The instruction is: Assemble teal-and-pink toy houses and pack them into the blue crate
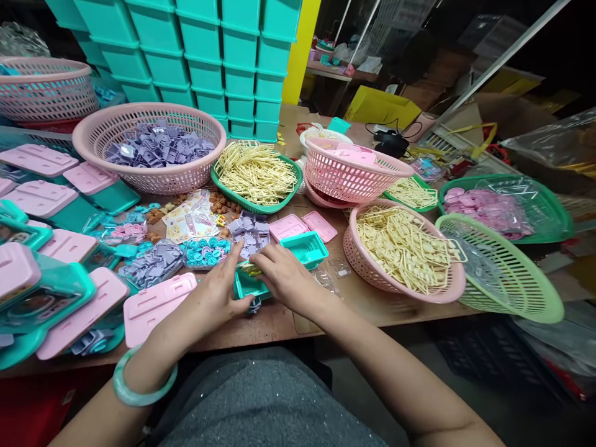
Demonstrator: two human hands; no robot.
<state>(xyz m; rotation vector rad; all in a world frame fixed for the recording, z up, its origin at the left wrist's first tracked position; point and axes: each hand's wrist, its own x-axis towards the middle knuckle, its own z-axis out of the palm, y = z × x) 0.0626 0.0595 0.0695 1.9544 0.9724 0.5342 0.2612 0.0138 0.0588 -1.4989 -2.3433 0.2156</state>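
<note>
Here, both hands meet over a small teal tray [250, 284] near the table's near edge: left hand [218, 297] curled gripping its left side, right hand [284, 276] lying palm-down across it, fingers loosely bent.

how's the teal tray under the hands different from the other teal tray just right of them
The teal tray under the hands is mostly covered by the left hand and right hand, with small parts showing inside; the second teal tray lies untouched, fully visible and looks empty. The covered one sits nearer the table edge. Both are the same teal plastic.
</note>
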